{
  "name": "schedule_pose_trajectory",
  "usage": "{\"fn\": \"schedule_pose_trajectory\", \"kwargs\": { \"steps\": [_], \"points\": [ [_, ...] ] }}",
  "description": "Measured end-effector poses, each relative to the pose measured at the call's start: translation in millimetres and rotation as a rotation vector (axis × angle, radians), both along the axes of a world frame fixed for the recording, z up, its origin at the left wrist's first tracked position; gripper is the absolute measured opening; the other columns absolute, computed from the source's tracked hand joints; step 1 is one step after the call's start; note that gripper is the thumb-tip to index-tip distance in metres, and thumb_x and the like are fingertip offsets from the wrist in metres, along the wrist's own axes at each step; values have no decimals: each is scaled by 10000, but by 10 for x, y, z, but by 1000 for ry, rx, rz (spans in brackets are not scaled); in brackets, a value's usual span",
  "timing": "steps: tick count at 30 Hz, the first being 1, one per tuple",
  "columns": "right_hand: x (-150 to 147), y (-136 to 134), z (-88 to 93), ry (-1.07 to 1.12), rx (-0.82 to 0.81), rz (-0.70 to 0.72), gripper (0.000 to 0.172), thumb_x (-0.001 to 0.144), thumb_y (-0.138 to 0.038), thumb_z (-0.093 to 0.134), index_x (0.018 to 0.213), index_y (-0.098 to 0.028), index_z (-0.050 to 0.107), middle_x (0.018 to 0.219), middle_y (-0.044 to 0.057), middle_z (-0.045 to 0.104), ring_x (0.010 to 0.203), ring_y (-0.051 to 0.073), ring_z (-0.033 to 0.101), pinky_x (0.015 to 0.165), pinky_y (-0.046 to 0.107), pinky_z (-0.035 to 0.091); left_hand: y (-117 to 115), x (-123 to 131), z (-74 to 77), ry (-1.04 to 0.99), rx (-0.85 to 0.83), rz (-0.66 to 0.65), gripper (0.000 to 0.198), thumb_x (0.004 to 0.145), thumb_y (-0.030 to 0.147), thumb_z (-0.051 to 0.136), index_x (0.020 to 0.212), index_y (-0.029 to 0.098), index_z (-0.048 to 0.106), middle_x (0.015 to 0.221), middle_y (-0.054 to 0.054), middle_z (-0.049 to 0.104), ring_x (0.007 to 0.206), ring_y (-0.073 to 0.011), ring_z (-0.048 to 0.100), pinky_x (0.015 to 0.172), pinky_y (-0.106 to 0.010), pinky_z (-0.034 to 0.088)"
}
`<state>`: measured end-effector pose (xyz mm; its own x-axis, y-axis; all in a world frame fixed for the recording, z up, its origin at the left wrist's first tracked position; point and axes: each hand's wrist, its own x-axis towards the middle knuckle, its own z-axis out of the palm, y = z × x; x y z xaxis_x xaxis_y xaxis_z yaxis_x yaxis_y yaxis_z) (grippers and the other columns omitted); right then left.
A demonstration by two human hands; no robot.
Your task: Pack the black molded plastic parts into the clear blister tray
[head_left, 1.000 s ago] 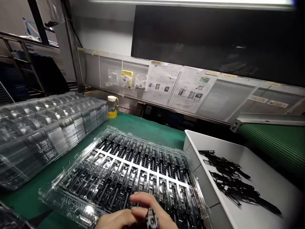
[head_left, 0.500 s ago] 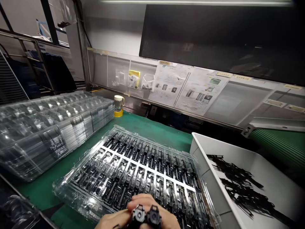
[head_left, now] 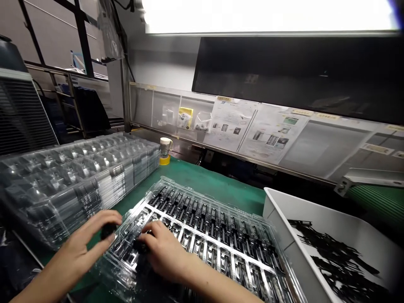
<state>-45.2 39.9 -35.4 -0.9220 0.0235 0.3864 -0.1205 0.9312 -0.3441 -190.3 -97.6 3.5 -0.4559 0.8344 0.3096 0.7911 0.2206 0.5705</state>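
Note:
A clear plastic tray (head_left: 172, 184) with rows of black parts lies on the green mat in front of me. My left hand (head_left: 90, 237) hovers just off the tray's left edge, its fingers curled round a small black part (head_left: 108, 230). My right hand (head_left: 166, 251) rests on the tray's left end, with fingers pinched on another small black part (head_left: 140, 246) over the pockets there. The two hands are a short way apart.
A tall stack of empty clear trays (head_left: 78, 176) fills the left side. A white bin (head_left: 277, 202) with loose black parts (head_left: 334, 252) stands at the right, a green conveyor belt (head_left: 378, 202) behind it. A small jar (head_left: 164, 149) sits at the mat's far edge.
Both hands, held together at the bottom centre with two black parts, have moved left and apart to the tray's left end. The view has shifted left and up.

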Motion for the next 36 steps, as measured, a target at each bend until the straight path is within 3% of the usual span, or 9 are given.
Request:
{"fn": "schedule_pose_trajectory", "kwargs": {
  "steps": [3,7,10,13,16,22,27,31,36],
  "points": [
    [-84,-12,-131,-16,109,101,252,695,-163,434,936,-142,505,935,74,492,891,182,393,744,287,382,45,-61,-151,142,-86,-216,287,735,161,356,905,325,519,1226,24,319,1157,-218,249,926,-375,286],
    [-49,-8,-170,-26,207,91,233,750,-201,402,965,-205,494,1007,56,473,1005,201,337,816,355,326,68,-128,-379,148,-255,-336,436,669,25,296,905,295,543,1181,24,440,1076,-162,396,895,-280,350],
    [-3,-17,-136,-63,59,24,277,738,-260,446,1011,-229,476,1131,48,395,1075,187,294,882,334,289,44,-141,-431,158,-292,-298,445,630,62,380,961,326,516,1201,40,436,1123,-202,340,929,-387,303],
    [39,-50,-59,-157,-92,69,524,699,-486,456,1128,-190,394,1233,79,304,1152,208,210,943,333,234,28,-109,-429,186,-361,-282,353,661,218,469,975,377,502,1225,66,407,1155,-213,284,949,-474,218],
    [80,-71,14,-277,-136,97,737,674,-619,354,1223,-137,264,1290,116,242,1190,250,130,968,418,138,38,-71,-437,211,-354,-200,233,705,388,432,891,337,563,1194,25,450,1123,-225,337,941,-483,233],
    [177,-13,36,-398,-95,75,725,734,-599,212,1263,-105,172,1329,125,107,1202,279,40,952,477,117,-102,-364,-350,226,-297,-48,317,725,447,388,998,319,489,1204,20,428,1121,-193,337,913,-349,333],
    [160,-6,-10,-434,-23,5,717,741,-593,198,1249,-88,226,1313,136,155,1200,279,73,945,504,57,-308,-774,-113,319,-222,240,355,736,454,354,1012,266,476,1233,-37,366,1134,-256,300,878,-463,337],
    [67,-18,-83,-468,6,-89,715,746,-585,186,1239,-73,252,1307,153,134,1194,297,70,939,510,80,-285,-832,88,487,-172,378,405,747,437,338,1034,180,462,1201,-97,383,1111,-258,315,862,-412,344],
    [14,28,-182,-482,26,-89,672,751,-571,207,1218,-100,315,1306,139,136,1190,288,92,952,455,155,-173,-954,133,665,-263,533,421,708,472,409,912,121,516,997,-119,526,999,-264,417,799,-458,330]
  ]
}}
